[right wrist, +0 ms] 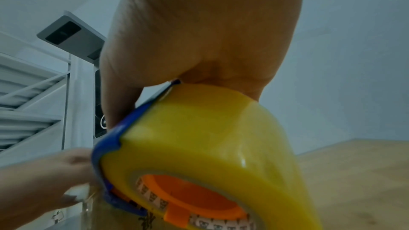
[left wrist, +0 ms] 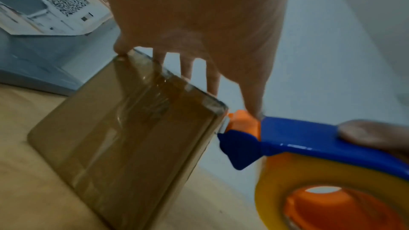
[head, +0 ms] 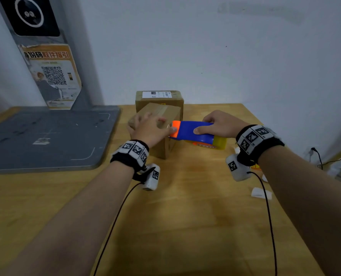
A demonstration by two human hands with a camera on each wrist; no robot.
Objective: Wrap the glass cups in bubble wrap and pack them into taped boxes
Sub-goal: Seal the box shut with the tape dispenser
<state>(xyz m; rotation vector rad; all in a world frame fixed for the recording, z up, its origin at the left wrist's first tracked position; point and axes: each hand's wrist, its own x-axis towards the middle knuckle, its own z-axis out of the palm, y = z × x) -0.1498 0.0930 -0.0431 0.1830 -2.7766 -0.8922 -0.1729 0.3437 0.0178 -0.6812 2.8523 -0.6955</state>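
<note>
A small brown cardboard box (head: pixel 161 124) with dull, matte sides stands on the pale wooden table (head: pixel 185 216), its top seam covered by a glossy strip of clear tape (left wrist: pixel 141 104) that wrinkles and catches the light where it folds over the near edge. The left hand (head: pixel 149 128) lies over the box top with its fingers spread and fairly straight, the fingertips (left wrist: pixel 120 52) pressing along the far edge, while the thumb reaches sideways to touch the orange plastic nose of the tape dispenser (head: pixel 193 132). That dispenser is a smooth blue plastic shell with an orange cutter end, carrying a thick yellowish translucent tape roll (right wrist: pixel 210 137) on an orange hub. The right hand (head: pixel 219 124) grips it from above, fingers curled over the blue shell and thumb along its near side. The cutter end meets the box's upper right corner.

Just behind this box sits a second, larger brown cardboard box (head: pixel 159 97), taped shut, with a white printed label on top. To the left lies a flat grey metal plate (head: pixel 46 136) with scuffed markings, from which rises a grey post bearing an orange and white poster with a QR code (head: pixel 54 76). Small white scraps (head: pixel 260 193) lie on the table to the right.
</note>
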